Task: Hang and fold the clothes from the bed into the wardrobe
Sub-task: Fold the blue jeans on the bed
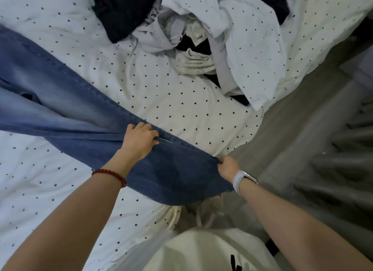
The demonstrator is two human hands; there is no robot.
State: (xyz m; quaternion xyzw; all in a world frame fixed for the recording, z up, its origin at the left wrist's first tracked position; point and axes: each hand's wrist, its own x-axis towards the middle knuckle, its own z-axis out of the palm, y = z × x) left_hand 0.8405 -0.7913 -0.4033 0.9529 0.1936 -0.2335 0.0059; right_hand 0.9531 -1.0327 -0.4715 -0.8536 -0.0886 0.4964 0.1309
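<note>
Polka-dot bedding [181, 101] covers the bed, with grey floor [292, 133] running along its right edge and a heap of unsorted clothes [191, 38], white, grey and dark, at the far side. Blue jeans [66, 109] lie stretched on the sheet, their long axis slanting from the far left down to the near right corner, where the end overhangs the bed edge. Both hands sit at that near end: the left hand [139, 141], with a red bead bracelet [110, 176] at its wrist, has its fingers curled into the denim on the upper seam, and the right hand [228, 167], wearing a smartwatch [243, 180], pinches the corner of the fabric at the edge. Open sheet lies between jeans and heap, room enough, I judge, to fold the length toward the hands
</note>
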